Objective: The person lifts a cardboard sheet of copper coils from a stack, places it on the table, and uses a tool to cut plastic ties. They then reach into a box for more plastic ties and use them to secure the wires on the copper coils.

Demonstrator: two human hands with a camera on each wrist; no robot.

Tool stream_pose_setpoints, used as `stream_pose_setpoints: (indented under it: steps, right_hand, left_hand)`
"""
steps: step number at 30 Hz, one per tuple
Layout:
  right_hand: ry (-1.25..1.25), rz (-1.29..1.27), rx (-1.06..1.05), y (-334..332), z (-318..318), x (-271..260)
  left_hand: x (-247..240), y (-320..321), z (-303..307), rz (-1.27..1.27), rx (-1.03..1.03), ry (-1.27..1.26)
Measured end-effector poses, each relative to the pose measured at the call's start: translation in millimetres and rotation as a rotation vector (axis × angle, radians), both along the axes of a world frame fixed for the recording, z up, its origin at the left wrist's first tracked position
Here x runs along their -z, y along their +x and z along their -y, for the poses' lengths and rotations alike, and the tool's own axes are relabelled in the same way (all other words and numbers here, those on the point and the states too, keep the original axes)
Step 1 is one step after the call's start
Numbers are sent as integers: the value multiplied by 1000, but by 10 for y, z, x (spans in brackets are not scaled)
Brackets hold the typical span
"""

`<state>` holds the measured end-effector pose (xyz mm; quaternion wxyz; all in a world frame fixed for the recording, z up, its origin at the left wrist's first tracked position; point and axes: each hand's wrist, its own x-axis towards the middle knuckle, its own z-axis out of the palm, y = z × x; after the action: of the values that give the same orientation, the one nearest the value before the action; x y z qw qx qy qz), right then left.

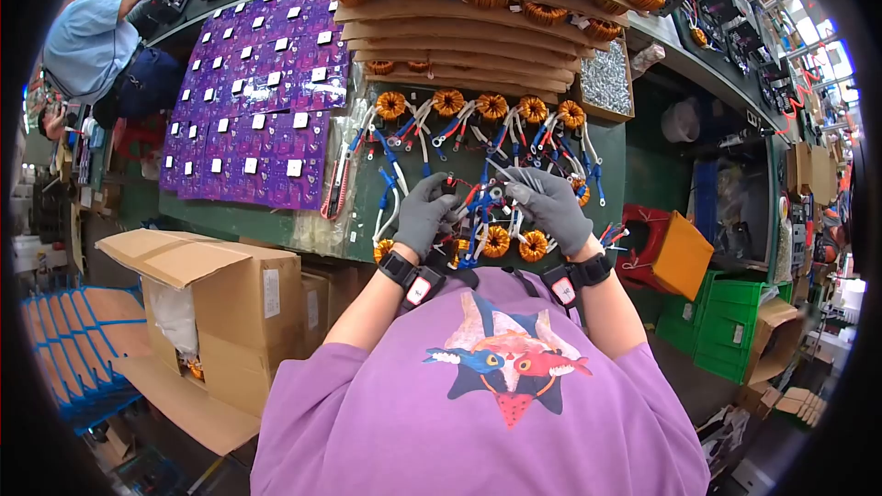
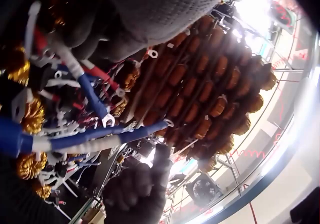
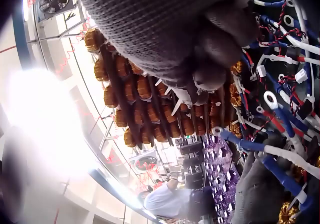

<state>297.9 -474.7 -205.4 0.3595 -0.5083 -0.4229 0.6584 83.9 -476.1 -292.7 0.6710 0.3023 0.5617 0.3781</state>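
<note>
Both hands wear grey gloves and work among cabled coils on the green bench. My left hand (image 1: 425, 213) has its fingertips closed around thin wires (image 1: 456, 186) at the left of the cable bundle; its palm side is hidden in the head view. My right hand (image 1: 554, 208) grips several thin pale strips like cable ties, whose pointed white ends (image 3: 176, 107) stick out below its curled fingers. Between the hands lie cables with blue sleeves (image 1: 481, 211) and ring terminals (image 2: 108, 119). Copper-wound toroidal coils (image 1: 496, 241) sit in rows before and behind the hands.
Cardboard layers (image 1: 450, 32) stacked with more coils rise behind the work. Purple circuit boards (image 1: 257, 119) cover the bench's left. A box of small metal parts (image 1: 604, 78) stands back right. Open carton (image 1: 225, 303), orange-topped stool (image 1: 682, 255) and green crate (image 1: 726, 326) flank the person.
</note>
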Motion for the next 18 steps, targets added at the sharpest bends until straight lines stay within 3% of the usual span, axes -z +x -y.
stream_pose_setpoints:
  steps: [3,5,9,11,13,18]
  right_hand:
    - [59,142,-40,-29,-142,66]
    - [48,156,-50,-30,-270,271]
    - [-17,283,-201,-43,-445,545]
    - [-17,376,-260,-67,-507,561]
    - [-94,477,-354,-101,-562,534]
    - [-57,423,-350,-189,-579,484]
  left_hand:
    - [-55,-40,-4,-27,107,97]
    - [-76,-36,8,31,49,71]
    - [98,-13,-24,-178,69,143]
    - [-50,11,-37,-395,137,150]
    - [-83,-1,-47,-424,166,146]
    - [-62,16,-13,-457,175,185]
